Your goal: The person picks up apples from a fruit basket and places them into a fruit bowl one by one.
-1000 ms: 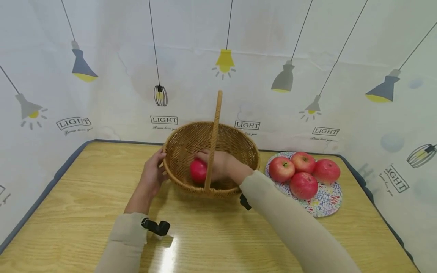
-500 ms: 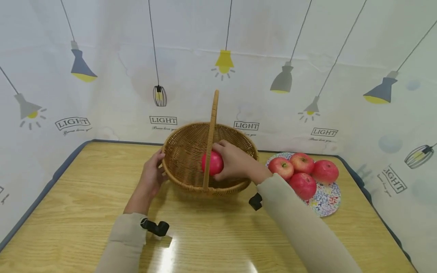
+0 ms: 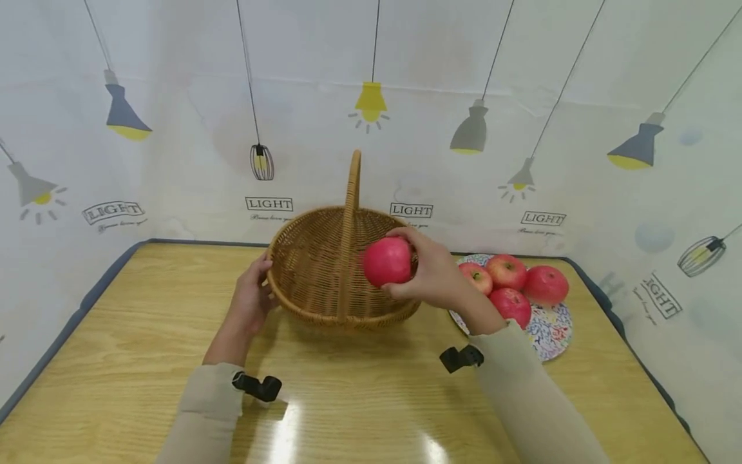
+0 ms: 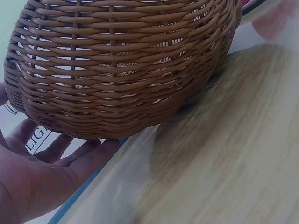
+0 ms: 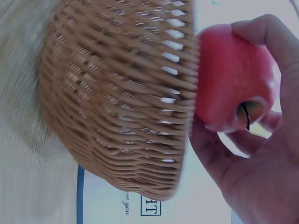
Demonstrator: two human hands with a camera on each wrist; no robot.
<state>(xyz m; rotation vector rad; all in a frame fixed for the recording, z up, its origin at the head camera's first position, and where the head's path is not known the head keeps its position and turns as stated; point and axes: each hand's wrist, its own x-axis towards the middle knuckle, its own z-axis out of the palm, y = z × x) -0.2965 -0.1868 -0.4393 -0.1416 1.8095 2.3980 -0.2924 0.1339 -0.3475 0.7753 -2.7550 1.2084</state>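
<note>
A brown wicker basket [image 3: 310, 267] with a tall arched handle [image 3: 353, 180] stands on the table. My left hand [image 3: 250, 299] grips its left end, thumb at the rim. In the left wrist view, the fingers [image 4: 91, 156] reach beneath the woven side [image 4: 112, 70]. My right hand [image 3: 440, 274] holds a red apple [image 3: 387, 261] between thumb and fingers, in front of the basket's right end in the head view. Seen from the right wrist, the apple [image 5: 229, 77] is at the basket rim, its stem hollow facing the palm. No other fruit shows in the basket.
Several red apples [image 3: 510, 308] sit on a colourful patterned plate [image 3: 547, 335] to the right of the basket, close behind my right wrist. A white backdrop [image 3: 313, 116] printed with lamps rises at the back edge of the wooden table [image 3: 348, 399].
My right hand has lifted the apple from inside the basket, up and to the right, to its right rim. My left hand has stayed at the basket's left end.
</note>
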